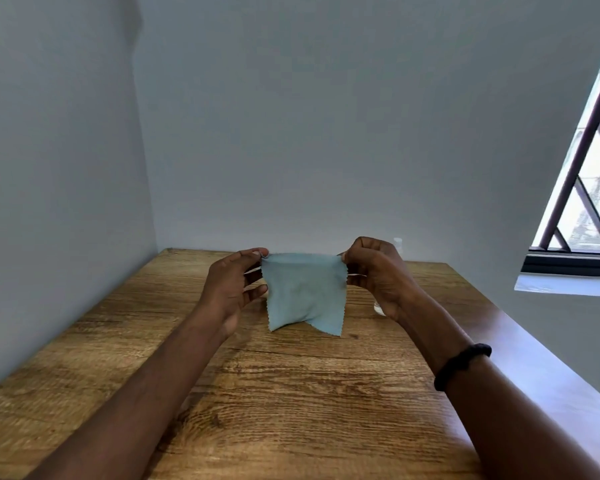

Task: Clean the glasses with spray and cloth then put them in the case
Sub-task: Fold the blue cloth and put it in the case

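A pale blue cleaning cloth (305,292) with zigzag edges hangs spread between both hands above the wooden table (291,393). My left hand (232,289) pinches its top left corner between thumb and forefinger. My right hand (378,271) pinches the top right corner. Behind my right hand stands a small clear spray bottle (398,244); only its white cap and a bit of its base show. No glasses and no case are in view.
Grey walls close the table at the left and the back. The table's right edge runs free beside a barred window (586,188). A black band circles my right wrist (461,365).
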